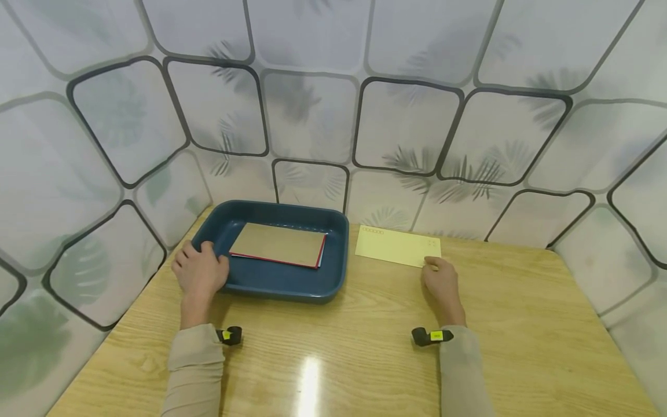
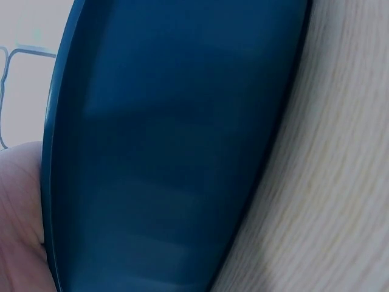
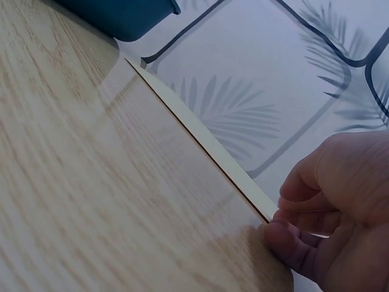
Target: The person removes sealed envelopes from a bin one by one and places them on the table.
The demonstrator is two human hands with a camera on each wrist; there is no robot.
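At the left, a dark blue tray (image 1: 283, 281) stands on the table, and my left hand (image 1: 202, 269) grips its near left corner by the rim. Close up in the left wrist view, the tray's outer wall (image 2: 170, 134) fills the middle, with part of the palm (image 2: 21, 213) against the rim. Inside the tray lies a tan envelope (image 1: 278, 243) on a small stack; red and whitish edges show beneath. Right of the tray is a pale yellow envelope (image 1: 396, 246) with printed boxes. My right hand (image 1: 442, 284) pinches its near right corner between thumb and fingers (image 3: 282, 237).
The wooden table (image 1: 365, 359) extends in front and to the right. A patterned curtain (image 1: 312, 116) surrounds its back and sides, close behind the tray and the yellow envelope. Each wrist wears a small black camera (image 1: 431, 336).
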